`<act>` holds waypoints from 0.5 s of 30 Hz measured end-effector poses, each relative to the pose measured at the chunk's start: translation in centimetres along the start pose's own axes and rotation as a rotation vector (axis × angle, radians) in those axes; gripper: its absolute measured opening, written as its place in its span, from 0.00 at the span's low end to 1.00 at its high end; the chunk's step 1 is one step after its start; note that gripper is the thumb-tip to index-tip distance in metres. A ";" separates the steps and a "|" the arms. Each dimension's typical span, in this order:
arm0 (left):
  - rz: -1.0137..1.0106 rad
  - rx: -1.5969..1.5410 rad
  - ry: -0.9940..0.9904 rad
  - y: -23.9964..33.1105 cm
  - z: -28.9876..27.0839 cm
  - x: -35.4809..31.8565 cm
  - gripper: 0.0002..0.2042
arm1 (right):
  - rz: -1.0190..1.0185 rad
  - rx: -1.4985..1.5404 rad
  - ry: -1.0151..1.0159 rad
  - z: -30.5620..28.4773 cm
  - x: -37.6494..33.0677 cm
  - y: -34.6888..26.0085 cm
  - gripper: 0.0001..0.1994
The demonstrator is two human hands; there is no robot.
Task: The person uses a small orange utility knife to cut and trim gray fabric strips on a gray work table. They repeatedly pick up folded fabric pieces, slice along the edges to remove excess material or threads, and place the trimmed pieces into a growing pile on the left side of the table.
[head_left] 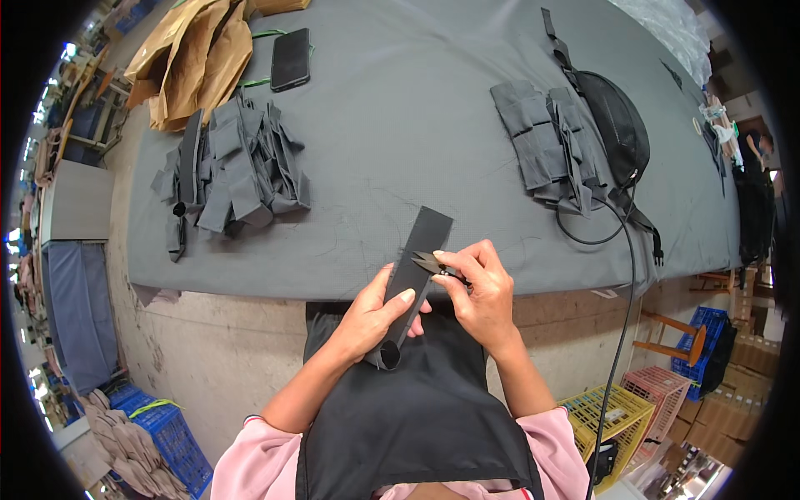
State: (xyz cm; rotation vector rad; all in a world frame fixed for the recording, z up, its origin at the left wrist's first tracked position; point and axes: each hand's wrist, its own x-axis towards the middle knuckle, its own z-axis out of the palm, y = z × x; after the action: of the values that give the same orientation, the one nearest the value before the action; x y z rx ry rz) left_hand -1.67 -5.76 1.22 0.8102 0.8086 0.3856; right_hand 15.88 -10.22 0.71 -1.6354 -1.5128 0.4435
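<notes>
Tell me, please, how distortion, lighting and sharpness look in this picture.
In the head view, the table shows a bowed near edge and the corners are black; bright lights glare near the left rim; the left hand, right hand and snips look fairly sharp.

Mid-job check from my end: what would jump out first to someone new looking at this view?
Probably the centre: the left hand holds a dark strip at the table's near edge, while the right hand holds small snips over it. Next, the heap of grey strips at the table's left, and the black waist bag at its right.
</notes>
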 end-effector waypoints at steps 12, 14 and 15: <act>-0.018 0.045 -0.042 -0.1 -0.2 0.1 0.19 | 0.165 0.128 -0.009 0.2 0.0 -0.7 0.09; -0.015 0.048 -0.057 -0.2 -0.2 0.1 0.20 | 0.153 0.204 0.075 0.4 -0.1 -0.3 0.09; -0.014 0.049 -0.065 -0.3 -0.2 0.1 0.20 | 0.148 0.242 0.117 0.5 -0.2 -0.2 0.09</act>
State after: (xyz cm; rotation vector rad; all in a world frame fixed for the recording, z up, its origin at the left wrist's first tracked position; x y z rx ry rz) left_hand -1.73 -5.76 0.88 0.8584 0.7652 0.3266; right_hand 15.36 -10.28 0.54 -1.5583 -1.2072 0.5774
